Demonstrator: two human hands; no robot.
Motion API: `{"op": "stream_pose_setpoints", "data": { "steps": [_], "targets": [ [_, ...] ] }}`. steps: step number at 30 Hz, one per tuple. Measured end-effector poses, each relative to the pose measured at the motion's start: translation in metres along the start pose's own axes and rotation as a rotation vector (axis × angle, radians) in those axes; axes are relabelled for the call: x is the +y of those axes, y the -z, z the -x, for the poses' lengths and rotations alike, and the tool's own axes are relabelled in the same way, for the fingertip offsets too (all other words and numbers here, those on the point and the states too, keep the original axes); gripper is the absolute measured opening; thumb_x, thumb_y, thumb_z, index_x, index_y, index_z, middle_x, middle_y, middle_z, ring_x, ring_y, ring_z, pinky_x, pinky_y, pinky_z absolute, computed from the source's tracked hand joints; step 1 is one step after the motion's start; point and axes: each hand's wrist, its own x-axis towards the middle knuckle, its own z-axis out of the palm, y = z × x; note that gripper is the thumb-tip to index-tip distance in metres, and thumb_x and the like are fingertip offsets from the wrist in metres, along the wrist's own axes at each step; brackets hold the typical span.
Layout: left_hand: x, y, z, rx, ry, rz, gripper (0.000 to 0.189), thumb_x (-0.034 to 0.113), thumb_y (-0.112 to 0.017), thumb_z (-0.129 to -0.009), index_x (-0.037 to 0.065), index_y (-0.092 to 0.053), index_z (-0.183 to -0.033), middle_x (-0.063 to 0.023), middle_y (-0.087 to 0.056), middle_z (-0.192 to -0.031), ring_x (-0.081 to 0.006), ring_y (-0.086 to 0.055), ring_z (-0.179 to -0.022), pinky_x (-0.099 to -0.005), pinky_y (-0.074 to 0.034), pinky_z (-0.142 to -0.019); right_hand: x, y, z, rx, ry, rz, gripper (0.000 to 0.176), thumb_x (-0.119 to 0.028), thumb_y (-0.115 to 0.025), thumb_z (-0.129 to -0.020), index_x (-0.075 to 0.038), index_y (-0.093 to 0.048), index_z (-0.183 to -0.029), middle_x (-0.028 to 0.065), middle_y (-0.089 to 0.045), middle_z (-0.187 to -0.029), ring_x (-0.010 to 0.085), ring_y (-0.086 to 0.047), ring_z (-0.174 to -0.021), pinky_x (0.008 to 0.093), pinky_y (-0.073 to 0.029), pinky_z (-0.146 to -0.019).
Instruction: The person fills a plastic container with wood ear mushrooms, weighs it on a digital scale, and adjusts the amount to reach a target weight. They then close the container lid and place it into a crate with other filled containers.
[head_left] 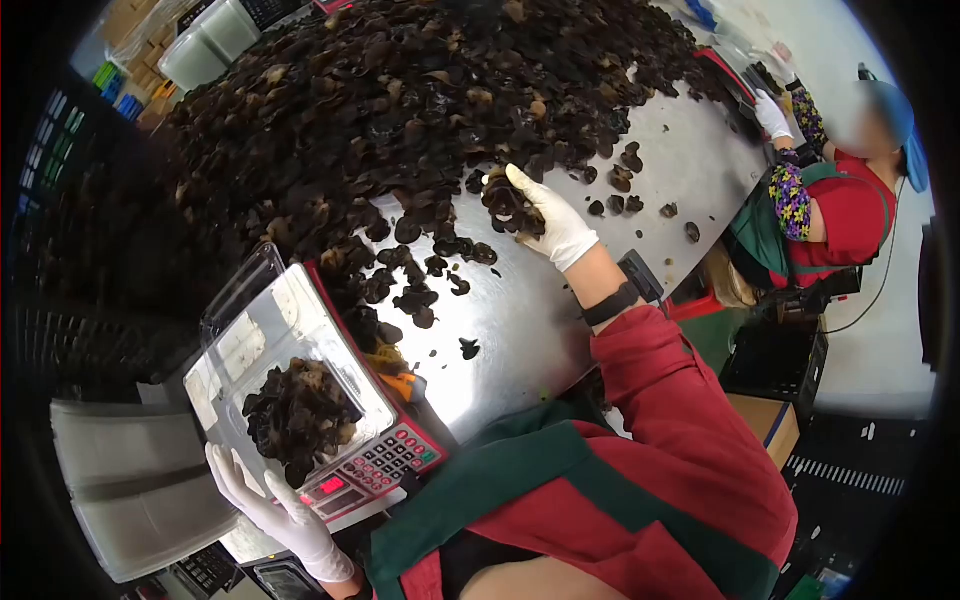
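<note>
White gloves cover both my hands. My right hand (pixel 545 220) is closed around a small clump of dark wood-ear-like fungus (pixel 512 208), above the metal table beside the big heap. Down at the lower left, my left hand (pixel 280 510) has its fingers spread along the near edge of a red and white scale (pixel 375 400). A clear tray on the scale bears a pile of the same dark fungus (pixel 303 415), close to my left fingertips. Red digits glow on the scale's display; they are too small to read surely.
A large heap of dark fungus (pixel 400 100) spreads over the metal table (pixel 520 330). Stacked clear trays (pixel 150 490) stand at the lower left, more (pixel 210 45) at the top left. A co-worker (pixel 840 210) stands at the right beside another scale (pixel 728 85).
</note>
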Motion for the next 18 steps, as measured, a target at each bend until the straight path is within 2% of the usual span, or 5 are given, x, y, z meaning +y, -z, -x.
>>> {"op": "stream_pose_setpoints", "data": {
  "steps": [5,9,11,15,18],
  "targets": [
    [-0.009,0.010,0.006,0.031,0.015,-0.041,0.056,0.027,-0.046,-0.104,0.001,-0.032,-0.152,-0.0198,-0.034,-0.153,-0.0355,-0.039,-0.138,-0.0473,-0.032,-0.116,0.020,-0.005,-0.017,-0.149,0.036,-0.297,0.034,-0.042,-0.071,-0.092,-0.012,-0.071,-0.108,0.0037,-0.074,-0.101,0.0137,-0.068,-0.081,0.0255,-0.052,-0.063],
    [-0.017,0.021,0.013,0.077,0.006,-0.101,0.051,0.026,-0.042,-0.107,0.001,-0.033,-0.151,-0.0190,-0.035,-0.154,-0.0327,-0.042,-0.138,-0.0458,-0.035,-0.113,0.029,0.006,-0.030,-0.253,-0.050,-0.427,0.031,-0.036,-0.060,-0.097,-0.011,-0.068,-0.113,0.0055,-0.072,-0.104,0.0188,-0.067,-0.085,0.0328,-0.054,-0.065],
    [-0.022,0.025,0.018,0.088,0.023,-0.143,0.051,0.025,-0.042,-0.107,0.001,-0.033,-0.151,-0.0190,-0.035,-0.153,-0.0324,-0.042,-0.137,-0.0456,-0.035,-0.112,0.040,0.012,-0.039,-0.497,-0.048,-0.615,0.037,-0.037,-0.054,-0.099,-0.008,-0.064,-0.120,0.0089,-0.069,-0.107,0.0241,-0.067,-0.086,0.0342,-0.055,-0.061],
    [-0.024,0.031,0.024,0.109,0.046,-0.110,0.052,0.025,-0.043,-0.107,0.001,-0.032,-0.151,-0.0189,-0.036,-0.153,-0.0325,-0.042,-0.137,-0.0458,-0.034,-0.113,0.032,-0.019,-0.018,-0.259,-0.142,-0.584,0.039,-0.040,-0.051,-0.100,-0.006,-0.062,-0.118,0.0128,-0.066,-0.101,0.0253,-0.064,-0.079,0.0298,-0.055,-0.055],
    [-0.030,0.034,0.028,0.119,0.057,-0.095,0.053,0.023,-0.045,-0.106,0.000,-0.031,-0.151,-0.0192,-0.036,-0.153,-0.0325,-0.042,-0.138,-0.0454,-0.034,-0.113,0.034,-0.018,-0.027,-0.321,-0.169,-0.568,0.037,-0.039,-0.056,-0.099,-0.006,-0.062,-0.115,0.0101,-0.064,-0.096,0.0227,-0.062,-0.076,0.0271,-0.052,-0.052]
  ]
}}
